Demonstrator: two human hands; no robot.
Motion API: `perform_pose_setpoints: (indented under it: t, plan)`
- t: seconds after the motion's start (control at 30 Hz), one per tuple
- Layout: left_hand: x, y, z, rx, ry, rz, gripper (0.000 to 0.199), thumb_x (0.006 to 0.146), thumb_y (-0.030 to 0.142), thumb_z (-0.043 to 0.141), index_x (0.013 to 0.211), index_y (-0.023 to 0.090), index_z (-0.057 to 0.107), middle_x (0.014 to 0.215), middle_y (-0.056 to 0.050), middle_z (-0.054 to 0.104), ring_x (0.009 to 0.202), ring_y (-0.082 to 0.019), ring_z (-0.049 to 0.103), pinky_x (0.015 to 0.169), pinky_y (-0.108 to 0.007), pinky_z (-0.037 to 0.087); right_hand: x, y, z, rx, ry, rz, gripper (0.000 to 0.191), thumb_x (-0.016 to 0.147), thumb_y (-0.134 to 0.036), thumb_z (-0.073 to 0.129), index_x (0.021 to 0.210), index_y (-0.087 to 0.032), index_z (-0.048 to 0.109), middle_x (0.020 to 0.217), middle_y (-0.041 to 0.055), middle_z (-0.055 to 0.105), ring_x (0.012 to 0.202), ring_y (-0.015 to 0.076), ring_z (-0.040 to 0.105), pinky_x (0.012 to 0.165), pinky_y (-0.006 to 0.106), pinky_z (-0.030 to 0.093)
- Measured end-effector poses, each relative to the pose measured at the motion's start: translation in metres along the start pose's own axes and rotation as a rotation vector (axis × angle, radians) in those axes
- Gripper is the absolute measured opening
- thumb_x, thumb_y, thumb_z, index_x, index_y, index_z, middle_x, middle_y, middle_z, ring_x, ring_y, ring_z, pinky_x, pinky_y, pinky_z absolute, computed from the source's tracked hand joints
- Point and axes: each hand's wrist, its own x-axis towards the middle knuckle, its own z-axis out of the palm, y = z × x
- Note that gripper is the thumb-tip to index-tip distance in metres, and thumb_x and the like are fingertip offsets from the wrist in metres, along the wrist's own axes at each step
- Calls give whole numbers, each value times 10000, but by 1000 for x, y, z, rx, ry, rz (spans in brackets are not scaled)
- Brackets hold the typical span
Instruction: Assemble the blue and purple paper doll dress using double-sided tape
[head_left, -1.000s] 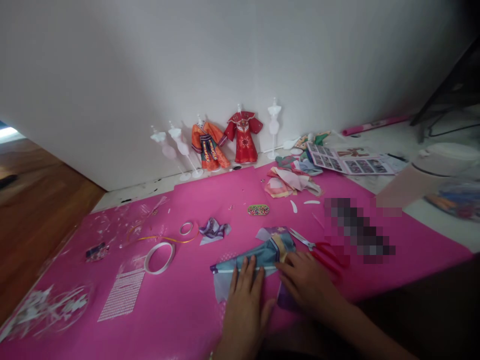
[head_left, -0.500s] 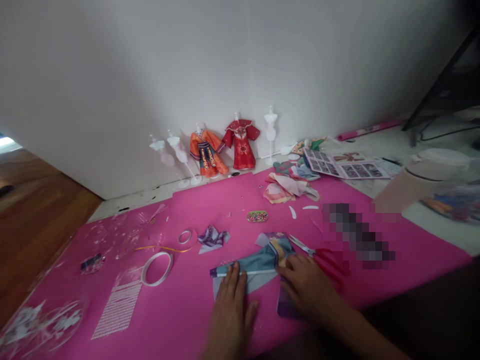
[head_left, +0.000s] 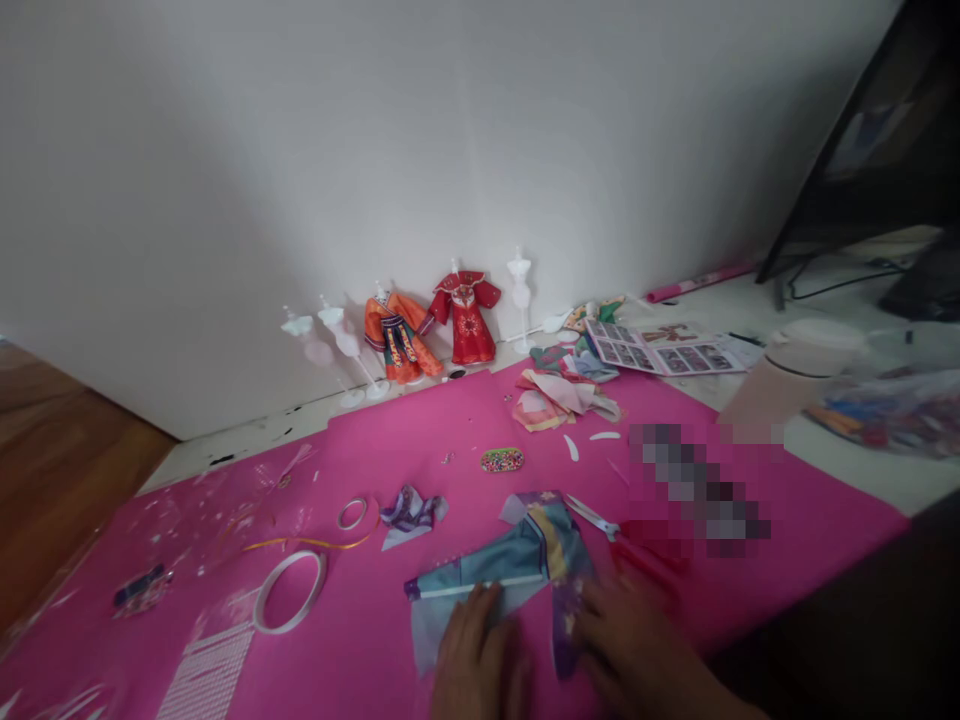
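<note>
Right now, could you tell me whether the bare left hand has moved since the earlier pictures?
Yes, the left hand has drawn back towards the person, farther from the small, oval, green-rimmed multicoloured case.

Along the pale grey wall [head_left: 225,150], in the upper middle of the frame, a small orange robe with a dark sash [head_left: 409,335] stands left of a small red embroidered dress [head_left: 472,325]. Two bare white miniature dress forms [head_left: 345,338] stand left of the robe; a single white dress form [head_left: 520,285] stands right of the dress. At right of the frame are an open booklet with rows of pictures [head_left: 694,358], a long pink tube [head_left: 701,284] behind it, and a pale pink bottle with a whitish lid [head_left: 776,385]. Brown wooden flooring [head_left: 67,430] shows at left.
</note>
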Motion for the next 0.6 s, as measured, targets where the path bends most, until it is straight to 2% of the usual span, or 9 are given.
perform_pose_setpoints:
  t: [0.17, 0.3, 0.4, 0.47, 0.6]
  plan:
    - [12, -1, 3, 210, -71, 128, 372, 890, 306, 558, 1246, 203, 595, 1346, -127, 624, 1207, -328, 603, 914, -509, 565, 18, -11, -7, 79, 137, 43, 147, 786, -80, 604, 826, -219, 635, 857, 14, 657, 815, 202, 599, 712, 321, 419]
    - [20, -3, 1, 381, -81, 131, 455, 892, 314, 520, 1310, 141, 565, 1383, -158, 584, 1203, -342, 605, 870, -504, 576, 32, -17, -2, 52, 177, 77, 107, 854, -190, 615, 922, -243, 679, 921, 35, 656, 867, 233, 585, 762, 376, 420]
    - [20, -3, 3, 409, -96, 120, 470, 908, 337, 501, 1328, 135, 561, 1409, -157, 557, 1227, -336, 586, 900, -495, 550, 38, -15, 10, -55, 157, 105, 148, 856, -231, 622, 990, -240, 682, 1006, 70, 657, 895, 270, 577, 761, 419, 419]
    - [20, -4, 4, 398, -112, 115, 475, 917, 345, 494, 1347, 151, 550, 1431, -148, 536, 1252, -332, 565, 924, -497, 527, 40, -13, 17, -95, 148, 117, 129, 850, -229, 627, 967, -239, 680, 1030, 71, 656, 902, 275, 575, 759, 425, 418]
    - [21, -6, 4, 382, -111, 96, 458, 928, 342, 485, 1349, 174, 549, 1430, -138, 541, 1259, -326, 559, 937, -510, 506, 38, -7, 15, -87, 192, 82, 145, 860, -236, 628, 993, -259, 680, 986, 46, 652, 889, 254, 571, 770, 409, 418]
